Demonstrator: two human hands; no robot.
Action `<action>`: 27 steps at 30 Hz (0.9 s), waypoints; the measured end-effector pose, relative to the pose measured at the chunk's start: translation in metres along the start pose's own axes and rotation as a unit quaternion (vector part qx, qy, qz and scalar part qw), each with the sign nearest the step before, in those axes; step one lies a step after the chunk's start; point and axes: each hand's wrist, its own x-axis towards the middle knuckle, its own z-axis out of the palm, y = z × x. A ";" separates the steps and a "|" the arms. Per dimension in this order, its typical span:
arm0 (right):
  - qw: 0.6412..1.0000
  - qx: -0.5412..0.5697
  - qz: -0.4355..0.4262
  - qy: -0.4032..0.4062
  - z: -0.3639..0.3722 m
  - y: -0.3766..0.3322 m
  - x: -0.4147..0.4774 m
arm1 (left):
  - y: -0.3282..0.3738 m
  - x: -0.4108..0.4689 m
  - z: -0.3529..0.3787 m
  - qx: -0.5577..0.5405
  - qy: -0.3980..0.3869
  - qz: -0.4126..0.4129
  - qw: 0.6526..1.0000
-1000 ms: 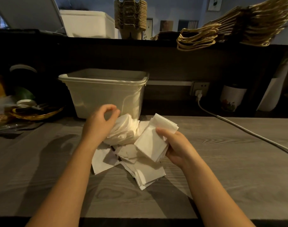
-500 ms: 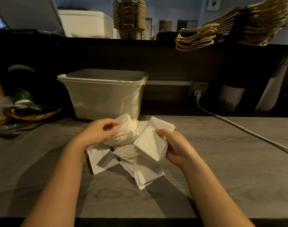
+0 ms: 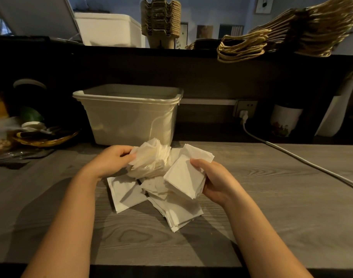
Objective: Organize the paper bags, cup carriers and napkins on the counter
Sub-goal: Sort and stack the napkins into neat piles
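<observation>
- Seen from a head-worn camera: two bare forearms reach over a grey wood-grain counter [image 3: 271, 207].
- The left hand [image 3: 111, 161] curls its fingers round the near edge of a fanned bundle of napkins [image 3: 151, 159], which sits on top of the heap.
- The right hand [image 3: 213, 181] grasps a neat stack of napkins [image 3: 183, 175], thumb on top, tilted and raised just above the counter.
- Beneath and between both hands lies a loose pile of napkins [image 3: 171, 209], flat on the counter, a few slid out to the left.
- Just behind the pile stands a pale plastic bin [image 3: 129, 119]; its inside cannot be seen from this angle.
- On the dark ledge [image 3: 111, 47] above, a stack of brown cup carriers [image 3: 160, 19] stands near the middle.
- To the right on that ledge, a leaning heap of paper bags [image 3: 292, 35] shows its cord handles.
- A white cable [image 3: 292, 159] runs from a wall socket across the counter's right side.
- At far left, a woven basket [image 3: 45, 140] holds small items, possibly lids, too dim to identify.
</observation>
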 end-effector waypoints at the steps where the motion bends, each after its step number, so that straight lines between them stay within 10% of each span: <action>1: 1.000 -0.004 -0.001 -0.004 0.000 0.000 0.000 | 0.001 0.001 0.002 0.000 0.021 0.003 1.000; 13: 0.999 -0.021 0.007 -0.025 0.002 0.001 -0.001 | -0.001 0.008 0.009 0.057 0.031 0.047 0.997; 21: 0.999 -0.024 0.024 -0.038 0.002 0.002 -0.001 | 0.000 0.010 0.010 0.028 0.191 0.015 0.981; 27: 0.998 -0.030 0.035 -0.043 0.002 0.002 0.001 | 0.001 0.007 0.012 0.029 0.088 0.012 0.996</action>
